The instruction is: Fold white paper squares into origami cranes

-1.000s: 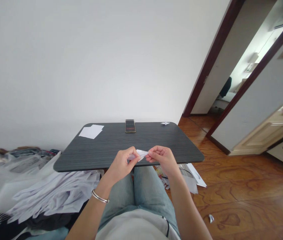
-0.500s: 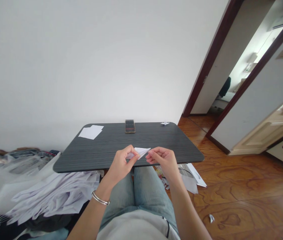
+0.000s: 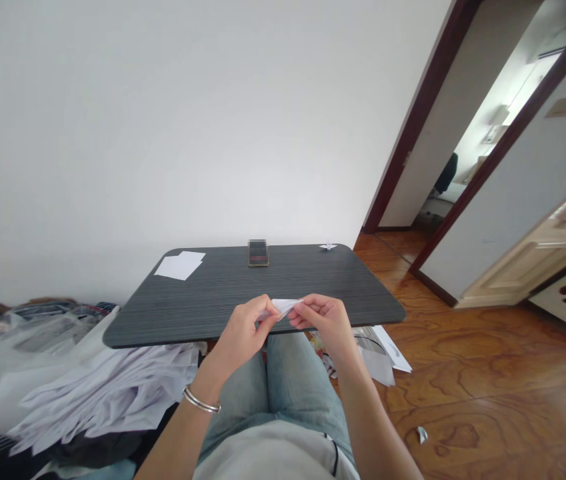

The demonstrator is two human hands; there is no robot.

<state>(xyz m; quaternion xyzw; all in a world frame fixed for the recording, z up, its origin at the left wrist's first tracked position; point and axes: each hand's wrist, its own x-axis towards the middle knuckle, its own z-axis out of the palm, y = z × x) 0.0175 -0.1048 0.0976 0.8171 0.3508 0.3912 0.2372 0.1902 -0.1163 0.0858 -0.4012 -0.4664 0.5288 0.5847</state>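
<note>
A small folded piece of white paper (image 3: 285,305) is held just above the near edge of the dark table (image 3: 233,283). My left hand (image 3: 249,325), with a silver bangle on its wrist, pinches the paper's left part between thumb and fingers. At the pointed right end, my right hand (image 3: 323,317) has thumb and forefinger closed on the tip. The fingers hide part of the folds.
White sheets (image 3: 180,265) lie at the table's left, a phone on a stand (image 3: 258,253) at the back middle. A small folded paper figure (image 3: 328,246) sits at the back right. Clothes (image 3: 107,393) are heaped left; papers (image 3: 387,350) lie below right.
My right hand has moved slightly left and its fingers have closed on the paper's pointed end. The paper has tilted a little, and the left hand has barely moved.
</note>
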